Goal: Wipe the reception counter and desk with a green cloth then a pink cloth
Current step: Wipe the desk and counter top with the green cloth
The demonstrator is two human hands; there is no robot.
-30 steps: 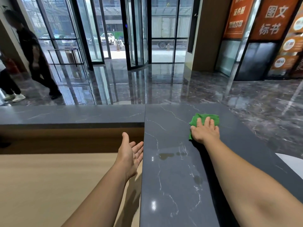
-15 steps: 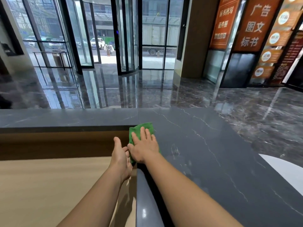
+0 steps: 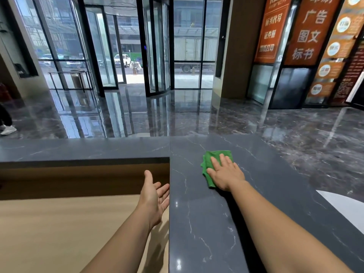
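The green cloth lies bunched and partly folded on the dark, white-veined reception counter. It sits on the long wing running away from the viewer, nearer that wing's far end than its near end and roughly midway between the left and right edges. The right hand lies flat on top of it, palm down. Its fingers are straight and slightly spread, pressing the cloth to the stone rather than gripping it. Green fabric shows beyond the fingertips and along the thumb side.

The left hand holds nothing. It hangs over the pale wooden desk, which sits lower than the counter, with the palm turned up and towards the counter and the fingers relaxed and parted. The fingertips are right at the counter's left edge; whether they touch it cannot be told.

A second wing of the counter runs off to the left from the inner corner. Beyond it lie a glossy dark marble floor, a glass revolving door, and orange signs on the right. A white shoe shows at the far left edge.
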